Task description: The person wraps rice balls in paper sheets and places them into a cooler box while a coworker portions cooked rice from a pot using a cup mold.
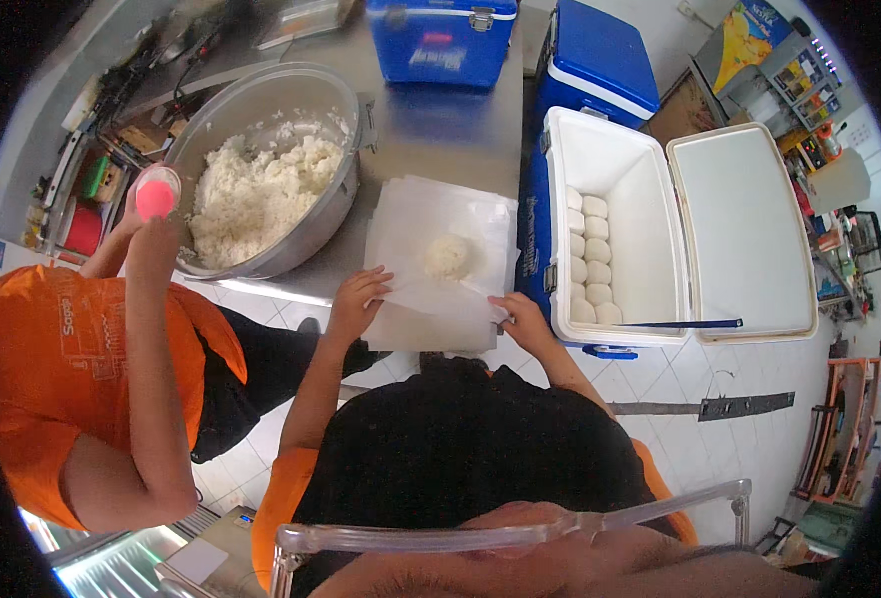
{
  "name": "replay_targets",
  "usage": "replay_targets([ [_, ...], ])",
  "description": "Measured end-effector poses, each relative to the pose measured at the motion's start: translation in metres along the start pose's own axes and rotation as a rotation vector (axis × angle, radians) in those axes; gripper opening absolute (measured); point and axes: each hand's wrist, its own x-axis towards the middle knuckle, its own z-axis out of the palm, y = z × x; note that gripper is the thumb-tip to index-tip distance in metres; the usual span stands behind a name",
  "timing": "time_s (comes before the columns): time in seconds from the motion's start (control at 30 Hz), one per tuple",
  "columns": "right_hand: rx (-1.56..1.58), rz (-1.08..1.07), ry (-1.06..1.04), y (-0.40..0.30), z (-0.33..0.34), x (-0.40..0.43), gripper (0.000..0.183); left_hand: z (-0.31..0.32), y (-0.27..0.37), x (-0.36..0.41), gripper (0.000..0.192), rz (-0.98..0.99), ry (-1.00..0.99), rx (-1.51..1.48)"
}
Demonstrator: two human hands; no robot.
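A rounded mound of cooked white rice (447, 256) sits on a stack of thin white paper sheets (425, 205) in front of me. My left hand (358, 300) is at the stack's left edge, fingers spread and fingertips at the paper. On the other side, my right hand (524, 320) pinches the near right part of the top sheet, which is creased and raised along its near edge. To the left stands a large metal pot (339, 202) partly filled with cooked rice (253, 198).
A co-worker in an orange shirt (89, 359) holds a pink-and-white bowl (157, 196) beside the pot. At right, an open blue cooler (638, 261) holds rows of white wrapped bundles (597, 250). Closed blue coolers (444, 45) stand at the back. The steel table (448, 127) ends before me.
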Motion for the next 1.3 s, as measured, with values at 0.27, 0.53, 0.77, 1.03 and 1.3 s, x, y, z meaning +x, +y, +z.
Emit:
replay_targets([
  [0.27,0.051,0.206,0.384,0.012,0.012,0.064,0.023,0.044,-0.037,0.037,0.009,-0.764,0.157,-0.457],
  [0.53,-0.57,0.451,0.226,0.015,0.02,0.096,0.043,0.067,-0.054,0.037,0.025,-0.644,0.212,-0.001],
  [0.77,-0.549,0.461,0.307,0.028,0.0,0.162,0.048,0.077,0.047,0.054,0.037,0.064,-0.107,0.32],
  [1.03,-0.418,0.036,-0.084,-0.028,-0.019,0.112,0.017,0.071,0.031,0.081,0.039,-0.21,-0.117,0.179],
  [1.3,-0.469,-0.325,0.066,-0.029,0.039,0.07,0.035,0.05,-0.006,0.128,0.017,0.192,-0.313,0.352],
])
